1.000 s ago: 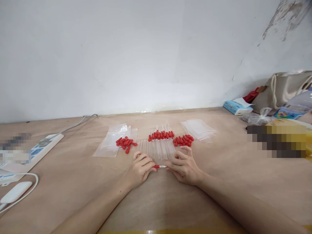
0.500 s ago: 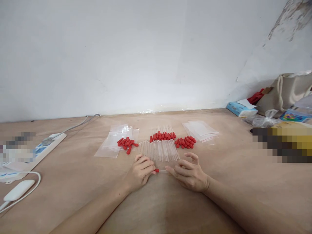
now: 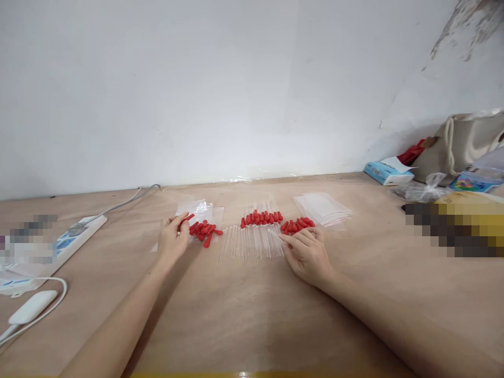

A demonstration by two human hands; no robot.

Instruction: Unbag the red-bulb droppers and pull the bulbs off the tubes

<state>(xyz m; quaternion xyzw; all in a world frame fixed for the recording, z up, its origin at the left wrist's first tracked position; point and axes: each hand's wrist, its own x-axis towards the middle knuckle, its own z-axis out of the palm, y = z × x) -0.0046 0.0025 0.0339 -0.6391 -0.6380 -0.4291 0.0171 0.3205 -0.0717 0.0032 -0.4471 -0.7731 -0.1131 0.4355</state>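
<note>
My left hand [image 3: 175, 237] is closed in a pinch on a red rubber dropper bulb [image 3: 189, 217], at the left of a loose pile of red bulbs [image 3: 205, 229]. My right hand [image 3: 309, 254] pinches a thin clear dropper tube [image 3: 274, 233], which is hard to make out against the tubes beneath. A row of clear tubes [image 3: 252, 242] lies side by side between the hands. Behind it, several droppers with red bulbs [image 3: 262, 217] lie with their clear stems pointing to the wall. Another pile of red bulbs [image 3: 293, 226] is partly hidden behind my right fingers.
Clear zip bags lie at the left [image 3: 197, 208] and in a stack at the right [image 3: 323, 210]. A power strip [image 3: 82, 236] and white adapter [image 3: 33, 307] sit far left. Far right are a blue tissue pack [image 3: 388, 172] and a fabric bag [image 3: 468, 149].
My hands have moved apart. The left went left and away from me to the bulb pile; the right went forward over the tubes. The red bulb and tube between them are gone from the front.
</note>
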